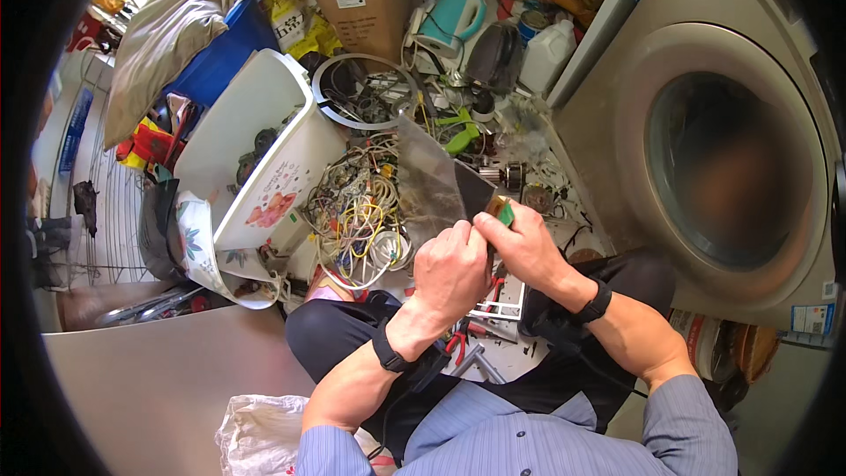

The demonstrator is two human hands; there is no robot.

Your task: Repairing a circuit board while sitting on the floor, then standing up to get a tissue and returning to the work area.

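While both hands meet above the wire pile | left hand – fingers pinched on plastic bag, holding its mouth up and open | right hand – fingertips gripping small green-and-gold part at bag's edge | washing machine right of pile

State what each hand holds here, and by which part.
Both hands hold a clear plastic bag at its lower corner: the left hand pinches the edge, and the right hand pinches it beside a small green-and-gold part.
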